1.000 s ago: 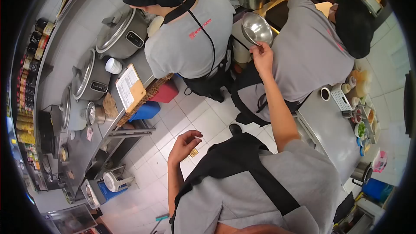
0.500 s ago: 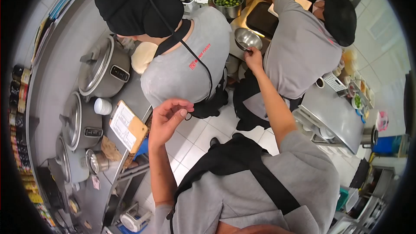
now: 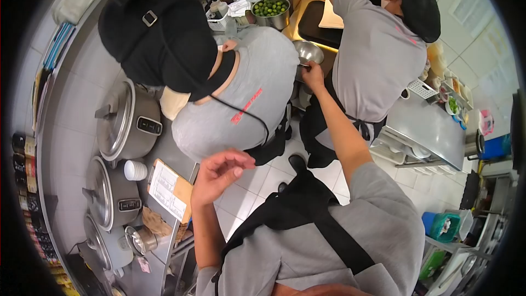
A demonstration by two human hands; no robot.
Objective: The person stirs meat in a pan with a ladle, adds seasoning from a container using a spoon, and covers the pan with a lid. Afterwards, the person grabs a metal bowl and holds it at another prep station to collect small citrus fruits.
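My right hand (image 3: 313, 77) grips the near rim of a shiny metal bowl (image 3: 309, 53), the arm stretched far forward. The bowl is over the edge of the back counter, between two co-workers. My left hand (image 3: 221, 174) is raised in front of me, fingers loosely curled, with a gap between thumb and fingertips and nothing visible in it. It is nearest the lower back of the co-worker on the left (image 3: 241, 93). Beyond the bowl lie a dark tray (image 3: 322, 24) and a metal pot of small green fruits (image 3: 271, 21).
Lidded cookers (image 3: 129, 120), stacked white cups (image 3: 135, 170) and a clipboard with papers (image 3: 167, 189) stand on the left counter. A masked co-worker (image 3: 378, 55) reaches up on the right. A steel counter (image 3: 430, 126) stands behind that person. Tiled floor (image 3: 246, 186) shows between us.
The bowl and my right hand are farther forward between the co-workers, the bowl appearing slightly higher and left. My left hand appears lower in view. The left co-worker's head has shifted left and down.
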